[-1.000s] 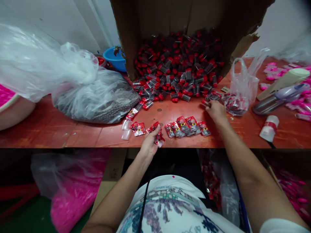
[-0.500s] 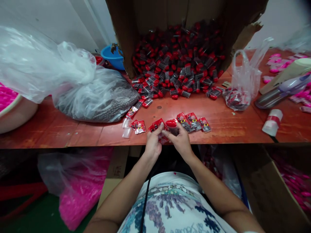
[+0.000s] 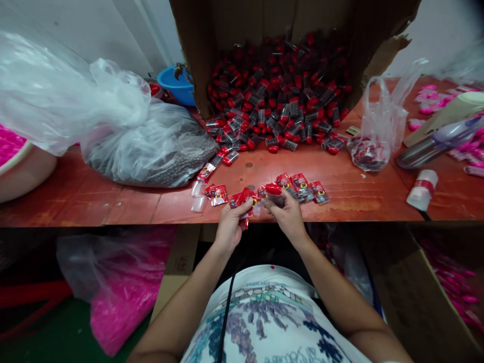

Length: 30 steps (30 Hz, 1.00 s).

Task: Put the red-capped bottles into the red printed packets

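At the table's front edge, my left hand [image 3: 229,225] is closed on several small red printed cards [image 3: 247,196], fanned out past the thumb. My right hand [image 3: 288,216] pinches a small clear container with a red cap [image 3: 273,189], its dark contents showing beneath the cap. A red card shows between the two hands; which hand holds it I cannot tell. Right of my right hand lie containers with red cards [image 3: 300,186] on them, side by side. Left of my left hand are a red card [image 3: 218,194] and two clear empty-looking sleeves [image 3: 198,203].
A torn cardboard box [image 3: 189,60] spills a heap of red-capped containers [image 3: 280,111]. A plastic bag of dark beads [image 3: 159,151] lies left, near a blue basin [image 3: 177,85]. On the right stand a small plastic bag [image 3: 378,121], a bottle [image 3: 427,146] and a white roll [image 3: 423,189].
My hands have moved slightly apart. The cards in my left hand are more spread into view, and the red-capped container in my right hand has shifted a little right.
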Motion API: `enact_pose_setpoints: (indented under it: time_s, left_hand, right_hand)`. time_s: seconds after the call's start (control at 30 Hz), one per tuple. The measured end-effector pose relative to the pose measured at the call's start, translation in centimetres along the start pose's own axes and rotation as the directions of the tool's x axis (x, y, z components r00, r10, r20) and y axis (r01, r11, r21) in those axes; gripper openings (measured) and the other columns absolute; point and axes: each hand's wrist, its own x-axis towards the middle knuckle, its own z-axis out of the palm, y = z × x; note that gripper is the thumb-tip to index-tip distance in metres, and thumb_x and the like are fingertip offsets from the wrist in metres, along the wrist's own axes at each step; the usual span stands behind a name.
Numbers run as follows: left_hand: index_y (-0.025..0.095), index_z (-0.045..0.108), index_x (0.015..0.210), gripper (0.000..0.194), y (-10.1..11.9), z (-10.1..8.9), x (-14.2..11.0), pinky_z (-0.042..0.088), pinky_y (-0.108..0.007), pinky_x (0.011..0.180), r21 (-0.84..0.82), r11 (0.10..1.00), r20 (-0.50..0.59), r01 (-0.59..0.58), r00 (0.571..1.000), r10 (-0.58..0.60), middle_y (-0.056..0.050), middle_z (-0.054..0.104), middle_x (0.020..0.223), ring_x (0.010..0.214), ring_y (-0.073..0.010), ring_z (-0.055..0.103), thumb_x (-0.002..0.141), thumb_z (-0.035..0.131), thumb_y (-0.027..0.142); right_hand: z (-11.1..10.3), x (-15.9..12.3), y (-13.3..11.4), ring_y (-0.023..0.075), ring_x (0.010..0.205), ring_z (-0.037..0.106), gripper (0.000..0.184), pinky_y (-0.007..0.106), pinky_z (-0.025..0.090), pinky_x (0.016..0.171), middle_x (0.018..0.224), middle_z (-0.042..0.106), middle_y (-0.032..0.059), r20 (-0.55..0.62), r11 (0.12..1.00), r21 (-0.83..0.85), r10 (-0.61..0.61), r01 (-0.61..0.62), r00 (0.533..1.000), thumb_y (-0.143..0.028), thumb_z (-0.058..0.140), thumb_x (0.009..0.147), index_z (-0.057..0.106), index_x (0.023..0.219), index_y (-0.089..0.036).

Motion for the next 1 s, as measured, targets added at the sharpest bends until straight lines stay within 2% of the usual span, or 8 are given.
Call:
enact_pose_setpoints:
  time_s: [0.1,0.23,0.37,0.6,0.73,1.0]
  left_hand:
    - [0.013,0.069,0.074,0.026,0.4,-0.1,0.0,0.032,-0.016,0.037,-0.009,1.0,-0.106,0.028,0.994,-0.029,0.001,0.067,0.063,0.047,-0.0056,0.054,0.054,0.084,0.021]
    - [0.013,0.068,0.074,0.028,0.8,-0.2,0.1,0.03,-0.014,0.035,-0.042,0.997,-0.11,0.059,0.992,-0.063,0.001,0.065,0.063,0.05,-0.0053,0.055,0.055,0.084,0.025]
    - [0.013,0.067,0.074,0.027,0.9,0.0,-0.1,0.03,-0.014,0.034,-0.052,0.998,-0.118,0.041,0.992,-0.047,0.002,0.065,0.064,0.048,-0.0045,0.053,0.056,0.084,0.025]
    - [0.014,0.066,0.074,0.027,1.0,0.4,-0.6,0.032,-0.015,0.035,-0.021,1.0,-0.094,-0.012,0.996,0.01,0.001,0.067,0.067,0.053,-0.0077,0.059,0.057,0.083,0.025]
    - [0.015,0.066,0.076,0.028,1.0,0.4,-0.7,0.032,-0.015,0.035,0.012,0.999,-0.082,-0.039,0.996,0.039,0.002,0.067,0.067,0.054,-0.0079,0.06,0.057,0.083,0.026]
    - [0.015,0.065,0.075,0.028,1.2,0.7,-0.6,0.033,-0.015,0.035,0.001,0.997,-0.066,-0.072,0.995,0.072,0.003,0.064,0.064,0.051,-0.0066,0.056,0.058,0.083,0.027]
  right_hand:
    - [-0.4,-0.8,-0.8,0.0099,0.053,0.054,0.025,0.02,0.041,0.045,0.073,0.062,-0.0034,0.009,0.995,0.048,0.09,-0.09,0.996,-0.042,0.06,0.082,0.052,0.097,-0.023]
    - [-0.5,-2.8,-1.4,0.0087,0.049,0.051,0.024,0.017,0.039,0.04,0.066,0.056,-0.0051,0.147,0.983,0.016,0.176,-0.18,0.973,-0.044,0.054,0.085,0.05,0.094,-0.022]
    - [0.1,-4.2,-1.1,0.0094,0.05,0.048,0.024,0.018,0.04,0.041,0.064,0.051,-0.0044,0.185,0.988,-0.115,0.123,-0.103,0.975,-0.041,0.055,0.086,0.056,0.101,-0.023]
    - [0.1,-3.5,-0.5,0.0151,0.069,0.056,0.025,0.023,0.045,0.051,0.09,0.059,0.0037,0.11,0.951,-0.301,-0.044,0.075,0.993,-0.037,0.053,0.088,0.06,0.108,-0.024]
    - [-0.3,-3.3,-0.5,0.0157,0.07,0.058,0.029,0.023,0.045,0.051,0.092,0.061,0.0044,0.082,0.951,-0.305,-0.037,0.06,0.996,-0.038,0.053,0.088,0.059,0.113,-0.024]
    - [-0.4,-3.5,-0.5,0.0146,0.061,0.057,0.032,0.023,0.046,0.049,0.075,0.06,0.0009,0.073,0.976,-0.22,0.012,0.005,0.997,-0.04,0.056,0.086,0.061,0.112,-0.024]
